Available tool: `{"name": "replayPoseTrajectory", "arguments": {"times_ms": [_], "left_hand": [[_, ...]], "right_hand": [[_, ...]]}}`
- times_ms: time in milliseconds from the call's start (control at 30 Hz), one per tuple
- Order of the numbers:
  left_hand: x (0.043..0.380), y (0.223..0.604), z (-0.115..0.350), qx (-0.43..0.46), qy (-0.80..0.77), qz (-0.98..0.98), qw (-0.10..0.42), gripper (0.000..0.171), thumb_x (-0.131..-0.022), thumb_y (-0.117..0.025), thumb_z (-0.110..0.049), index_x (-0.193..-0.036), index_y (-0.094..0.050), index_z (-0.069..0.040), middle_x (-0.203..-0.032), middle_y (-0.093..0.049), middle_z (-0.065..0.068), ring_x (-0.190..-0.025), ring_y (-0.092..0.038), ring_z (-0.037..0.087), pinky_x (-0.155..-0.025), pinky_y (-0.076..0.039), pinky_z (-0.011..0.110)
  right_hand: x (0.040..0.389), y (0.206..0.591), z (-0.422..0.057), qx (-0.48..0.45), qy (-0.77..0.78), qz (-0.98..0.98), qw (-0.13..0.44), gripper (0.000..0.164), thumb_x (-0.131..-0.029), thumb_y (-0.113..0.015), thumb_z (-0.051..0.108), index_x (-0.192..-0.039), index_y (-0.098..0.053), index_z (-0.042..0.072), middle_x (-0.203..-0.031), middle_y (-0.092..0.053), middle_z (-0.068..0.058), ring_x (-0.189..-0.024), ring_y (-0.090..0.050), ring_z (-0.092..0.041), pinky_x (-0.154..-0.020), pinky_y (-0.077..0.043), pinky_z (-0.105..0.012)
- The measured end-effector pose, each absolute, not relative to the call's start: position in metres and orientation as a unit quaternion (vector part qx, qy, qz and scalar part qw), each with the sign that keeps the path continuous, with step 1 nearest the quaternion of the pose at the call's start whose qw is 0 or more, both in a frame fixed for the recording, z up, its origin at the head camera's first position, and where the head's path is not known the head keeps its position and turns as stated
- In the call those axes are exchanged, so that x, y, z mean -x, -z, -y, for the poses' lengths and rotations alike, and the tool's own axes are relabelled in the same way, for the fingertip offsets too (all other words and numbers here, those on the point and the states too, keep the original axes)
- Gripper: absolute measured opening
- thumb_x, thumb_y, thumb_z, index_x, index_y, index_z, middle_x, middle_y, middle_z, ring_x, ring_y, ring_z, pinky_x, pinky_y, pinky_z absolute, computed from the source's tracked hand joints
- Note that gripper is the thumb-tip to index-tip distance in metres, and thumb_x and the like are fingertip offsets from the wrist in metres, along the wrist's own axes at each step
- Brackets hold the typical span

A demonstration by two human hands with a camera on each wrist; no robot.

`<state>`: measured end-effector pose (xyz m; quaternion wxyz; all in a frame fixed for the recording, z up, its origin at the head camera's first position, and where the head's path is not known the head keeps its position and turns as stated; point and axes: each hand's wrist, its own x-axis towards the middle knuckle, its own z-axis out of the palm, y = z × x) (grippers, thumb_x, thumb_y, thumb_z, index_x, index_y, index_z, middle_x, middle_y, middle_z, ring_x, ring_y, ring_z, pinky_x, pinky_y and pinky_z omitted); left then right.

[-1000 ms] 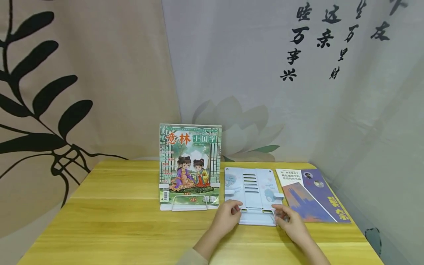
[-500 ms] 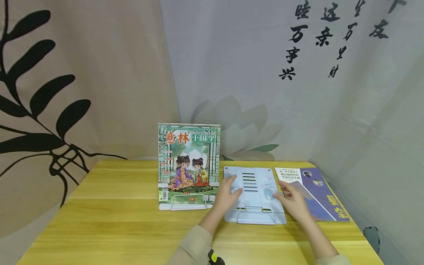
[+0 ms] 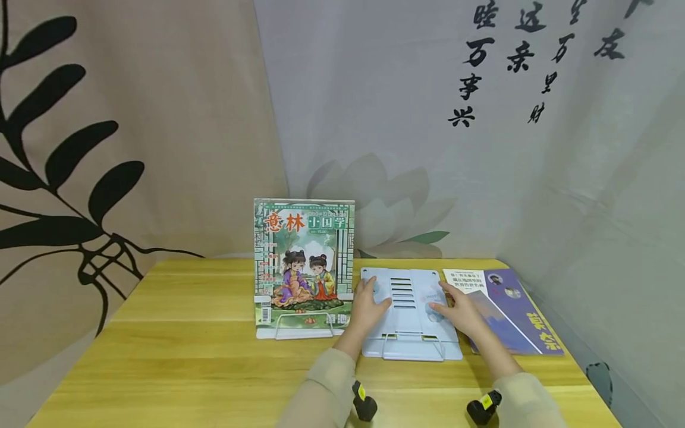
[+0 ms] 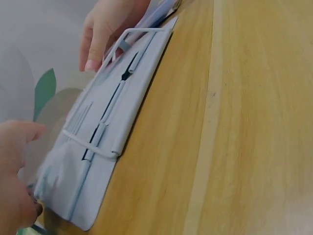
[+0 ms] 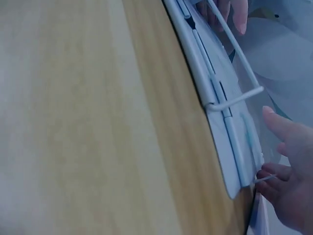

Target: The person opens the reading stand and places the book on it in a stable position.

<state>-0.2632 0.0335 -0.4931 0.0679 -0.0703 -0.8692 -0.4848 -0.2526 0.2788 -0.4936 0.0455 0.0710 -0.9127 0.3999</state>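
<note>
A pale blue book stand (image 3: 404,321), with slots down its middle and a white wire loop at the front, lies back on the table. My left hand (image 3: 365,312) holds its left side, fingers at the edge and thumb spread toward the face. On the opposite side my right hand (image 3: 461,310) does the same. In the left wrist view the left hand (image 4: 17,176) has its fingertips at the stand's edge and its thumb raised. The right hand (image 5: 293,166) shows curled fingers at the other edge in the right wrist view.
Just left, a second stand (image 3: 267,333) holds a green illustrated magazine (image 3: 305,261) upright. To the right lies a purple and white book (image 3: 516,312). The wooden table (image 3: 187,356) ends at a printed cloth backdrop (image 3: 374,119).
Both hands have moved up from the stand's lower corners by the wire loop to its left and right sides. The stand's full lower ledge shows now. The upright magazine stays put.
</note>
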Motion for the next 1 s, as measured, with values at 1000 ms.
{"name": "replayPoseTrajectory", "arguments": {"times_ms": [1000], "left_hand": [[0.267,0.495,-0.042,-0.005,0.456,0.887,0.078,0.07,-0.068,-0.079,0.0,-0.132,-0.053,0.006,-0.142,-0.03,0.037,-0.113,-0.051,0.049,-0.092,-0.047,0.046]], "right_hand": [[0.258,0.508,-0.268,-0.02,-0.369,0.926,0.073,0.079,-0.083,-0.076,0.026,-0.142,-0.035,-0.01,-0.144,-0.026,-0.034,-0.131,-0.022,-0.052,-0.106,-0.022,-0.061]]}}
